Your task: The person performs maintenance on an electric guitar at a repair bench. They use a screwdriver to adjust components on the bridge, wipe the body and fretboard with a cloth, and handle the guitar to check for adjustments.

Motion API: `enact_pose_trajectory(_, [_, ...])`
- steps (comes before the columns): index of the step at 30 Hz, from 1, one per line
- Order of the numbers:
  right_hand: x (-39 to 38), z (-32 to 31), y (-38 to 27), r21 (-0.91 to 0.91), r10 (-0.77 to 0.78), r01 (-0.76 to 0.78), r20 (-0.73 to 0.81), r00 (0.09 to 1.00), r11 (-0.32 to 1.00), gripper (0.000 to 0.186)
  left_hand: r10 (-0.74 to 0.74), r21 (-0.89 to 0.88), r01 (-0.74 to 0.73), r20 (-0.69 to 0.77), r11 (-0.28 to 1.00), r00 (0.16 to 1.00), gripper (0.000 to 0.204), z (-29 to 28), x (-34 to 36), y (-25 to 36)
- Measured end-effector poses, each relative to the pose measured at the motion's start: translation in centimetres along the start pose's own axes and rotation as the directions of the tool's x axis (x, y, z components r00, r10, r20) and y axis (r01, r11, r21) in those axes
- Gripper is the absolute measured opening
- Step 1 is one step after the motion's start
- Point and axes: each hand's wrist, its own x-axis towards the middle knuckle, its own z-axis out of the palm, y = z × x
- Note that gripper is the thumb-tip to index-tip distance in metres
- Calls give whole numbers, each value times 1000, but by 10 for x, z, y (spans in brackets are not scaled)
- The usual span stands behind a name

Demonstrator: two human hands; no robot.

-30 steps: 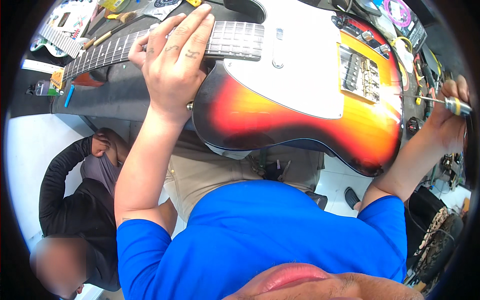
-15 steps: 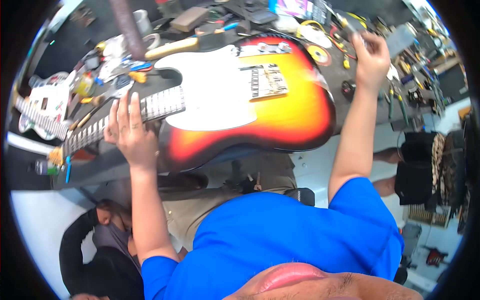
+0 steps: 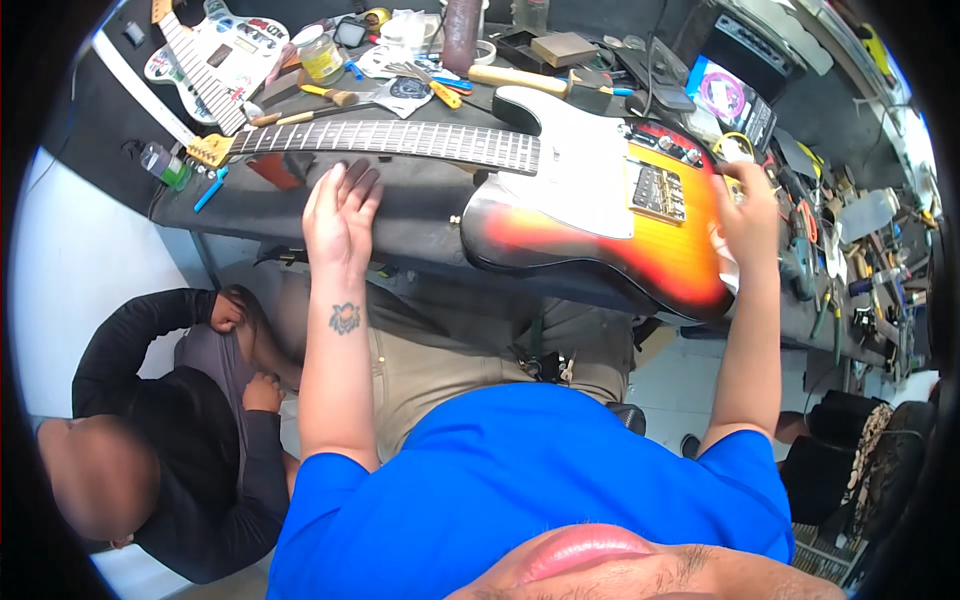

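Observation:
An electric guitar [image 3: 590, 232] with a sunburst body, white pickguard and metal bridge lies across the bench in front of me, its neck pointing left. My left hand [image 3: 342, 215] is turned palm up just on the near side of the neck, fingers apart and slightly bent, holding nothing. At the right end of the body is my right hand [image 3: 745, 212], its bent fingers at the rim. Its grip is partly hidden, but the fingers appear closed on the guitar's edge. Something white shows beneath that hand, too blurred to name.
Along the back lie a white guitar [image 3: 228, 55], a jar [image 3: 318, 58], a brush [image 3: 335, 94], a hammer [image 3: 520, 80] and a box [image 3: 562, 50]. Pliers [image 3: 822, 318] and other tools crowd the right. A person in black sleeves [image 3: 150, 330] sits at left.
My left hand has left the fretboard and turned palm up on the neck's near side. My right hand has come down from the tools to the guitar body's right end. The view has shifted.

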Motion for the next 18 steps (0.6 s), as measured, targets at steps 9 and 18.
enact_pose_trajectory(9, [-2, 40, -119, -60, -365, 530, 660, 657, 846, 99, -173, -402, 169, 26, 900, 985, 34, 52, 46, -9])
enact_pose_trajectory(18, [-5, 37, -115, -94, -336, 511, 649, 682, 855, 105, -152, -471, 80, -117, 879, 982, 15, 61, 63, -20])
